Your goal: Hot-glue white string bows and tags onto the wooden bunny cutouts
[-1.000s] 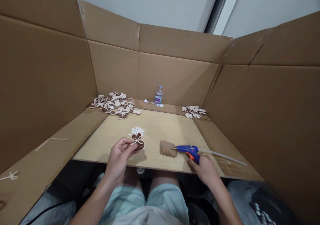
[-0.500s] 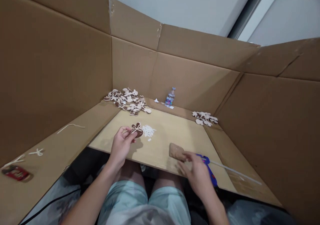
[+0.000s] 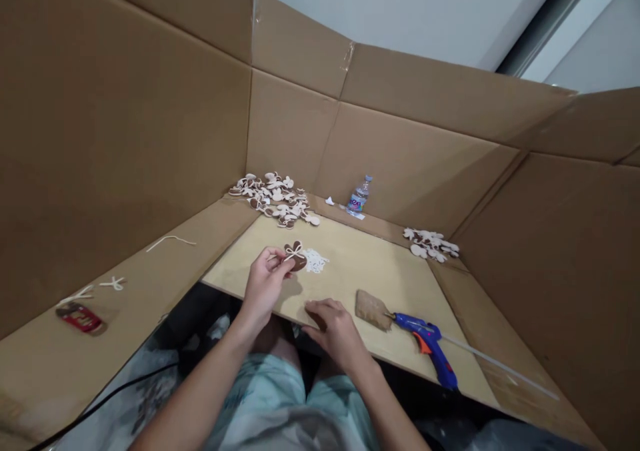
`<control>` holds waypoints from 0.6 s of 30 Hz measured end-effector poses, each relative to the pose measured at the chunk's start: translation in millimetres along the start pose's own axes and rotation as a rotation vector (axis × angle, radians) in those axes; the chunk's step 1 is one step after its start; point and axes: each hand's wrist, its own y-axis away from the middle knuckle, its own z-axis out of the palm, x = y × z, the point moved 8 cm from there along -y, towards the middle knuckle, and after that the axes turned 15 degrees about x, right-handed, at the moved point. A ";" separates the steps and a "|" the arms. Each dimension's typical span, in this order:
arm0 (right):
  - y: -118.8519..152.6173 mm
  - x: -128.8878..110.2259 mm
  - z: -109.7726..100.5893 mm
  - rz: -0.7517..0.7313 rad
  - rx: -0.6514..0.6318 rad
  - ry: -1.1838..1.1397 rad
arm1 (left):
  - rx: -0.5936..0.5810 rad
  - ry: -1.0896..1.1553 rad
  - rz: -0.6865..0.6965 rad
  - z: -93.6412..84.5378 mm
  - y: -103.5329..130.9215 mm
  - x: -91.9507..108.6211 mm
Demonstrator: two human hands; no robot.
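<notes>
My left hand (image 3: 266,283) pinches a brown bunny-head-shaped cutout (image 3: 299,261) with a cream string bow on its front, held above the board. Just beyond it lies a heap of small white pieces (image 3: 317,261). Over the board's front edge, my right hand (image 3: 334,331) is open, thumb and fingers apart, with nothing visible in it. To its right a blue glue gun (image 3: 431,345) with an orange trigger lies on its side, nozzle against a brown pad (image 3: 373,309). A long glue stick (image 3: 500,365) sticks out of its back.
Brown and cream cutouts form a large pile (image 3: 280,197) at the back left and a smaller pile (image 3: 431,244) at the back right. A water bottle (image 3: 360,196) stands by the rear cardboard wall (image 3: 415,164). Left are a red object (image 3: 80,318) and cord scraps (image 3: 113,283).
My right hand has moved left, away from the glue gun and brown pad, towards my left hand. The glue gun now lies uncovered. The view has shifted; my left hand still holds the cutout.
</notes>
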 end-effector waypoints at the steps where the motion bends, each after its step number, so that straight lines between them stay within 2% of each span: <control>1: 6.0 3.4 -0.8 0.033 0.026 -0.032 | -0.001 0.001 -0.006 0.8 0.8 -1.3; 4: 17.2 12.5 -5.5 0.143 0.131 -0.135 | -0.024 0.002 -0.023 5.1 4.9 -4.5; 9: 19.3 23.9 -26.8 0.353 0.374 -0.393 | -0.100 -0.001 -0.060 16.9 15.4 -9.1; 14: 19.5 14.4 -46.1 0.452 0.475 -0.616 | -0.183 -0.013 -0.091 29.8 30.7 -10.5; 18: 22.9 -0.8 -58.5 0.491 0.515 -0.738 | -0.251 -0.064 -0.058 37.0 43.9 -5.4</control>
